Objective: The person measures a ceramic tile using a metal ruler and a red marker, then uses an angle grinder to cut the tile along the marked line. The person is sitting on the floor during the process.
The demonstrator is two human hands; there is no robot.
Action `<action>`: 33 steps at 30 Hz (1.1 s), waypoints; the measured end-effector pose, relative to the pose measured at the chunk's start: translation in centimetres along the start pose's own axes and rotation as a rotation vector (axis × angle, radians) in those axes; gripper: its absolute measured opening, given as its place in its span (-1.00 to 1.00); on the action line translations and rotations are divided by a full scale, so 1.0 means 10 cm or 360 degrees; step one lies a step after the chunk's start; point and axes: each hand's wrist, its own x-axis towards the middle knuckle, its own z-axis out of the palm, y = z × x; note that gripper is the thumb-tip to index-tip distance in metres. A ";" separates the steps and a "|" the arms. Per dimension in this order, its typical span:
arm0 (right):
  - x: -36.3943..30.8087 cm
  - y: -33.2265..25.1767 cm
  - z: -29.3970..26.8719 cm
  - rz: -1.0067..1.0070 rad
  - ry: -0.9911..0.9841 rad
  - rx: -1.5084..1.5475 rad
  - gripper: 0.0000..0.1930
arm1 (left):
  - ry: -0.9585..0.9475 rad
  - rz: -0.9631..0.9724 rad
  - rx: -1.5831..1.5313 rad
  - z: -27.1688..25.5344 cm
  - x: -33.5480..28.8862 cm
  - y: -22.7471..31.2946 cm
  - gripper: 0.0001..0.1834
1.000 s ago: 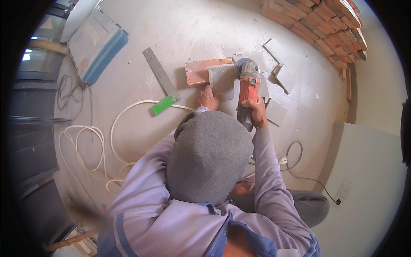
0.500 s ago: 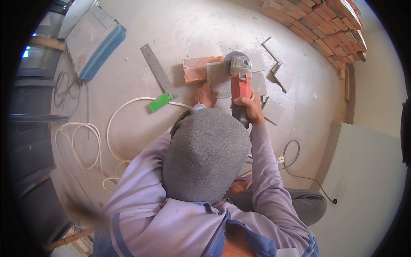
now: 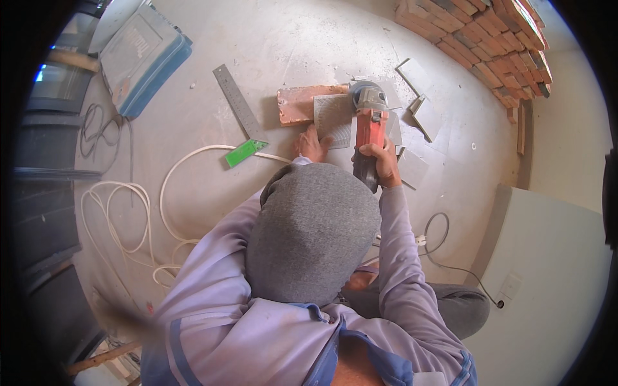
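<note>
tile: a grey tile (image 3: 333, 117) lay flat on the floor (image 3: 270, 45), its left edge touching a brick (image 3: 297, 104), likely as a stop.
left hand: the left hand (image 3: 313, 143) pressed flat on the tile's near edge, fingers spread and grasping nothing, apparently to keep it from shifting.
right hand: the right hand (image 3: 385, 161) was clenched round the rear body of the red angle grinder (image 3: 367, 128).
grinder: its disc end sat over the tile's right edge.
square: a steel square (image 3: 241, 117) with a green handle lay just left, within reach.
offcuts: tile pieces (image 3: 425, 116) lay to the right, apart from the tile.
</note>
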 end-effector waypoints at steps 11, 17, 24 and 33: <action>-0.03 -0.06 0.32 -0.0097 -0.0109 -0.0395 -0.41 | -0.0120 -0.0142 0.0077 -0.17 -0.02 0.12 -0.43; -0.03 -0.12 0.46 -0.0100 -0.0185 -0.0505 -0.40 | -0.0079 -0.0112 0.0105 -0.18 -0.04 0.10 -0.48; -0.02 -0.10 0.48 -0.0071 -0.0166 -0.0519 -0.43 | -0.0155 -0.0153 0.0087 -0.20 -0.04 0.15 -0.49; 0.01 -0.07 0.45 -0.0060 -0.0185 -0.0428 -0.48 | -0.0112 -0.0144 0.0024 -0.09 -0.02 0.07 -0.50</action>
